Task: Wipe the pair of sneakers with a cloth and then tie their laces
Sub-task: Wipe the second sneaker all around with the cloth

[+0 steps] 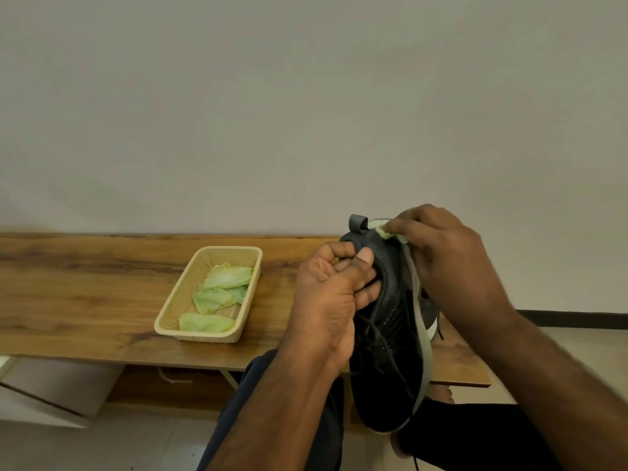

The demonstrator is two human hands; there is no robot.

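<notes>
A black sneaker (pixel 387 362) with a grey sole and loose dark laces is held up on end, heel at the top, toe down towards my lap. My left hand (pixel 336 294) grips its collar, thumb on the outside and fingers inside the opening. My right hand (pixel 445 253) pinches a small pale green cloth (pixel 385 231) against the heel edge of the sole, near the grey pull tab. A second sneaker (pixel 429 316) with a white mark shows partly behind the first, on the table.
A cream plastic basket (pixel 176 300) with several pale green cloths (pixel 217 294) stands on the wooden table (pixel 85 294), left of the shoes. A plain wall rises behind. My legs in dark trousers are below the table edge.
</notes>
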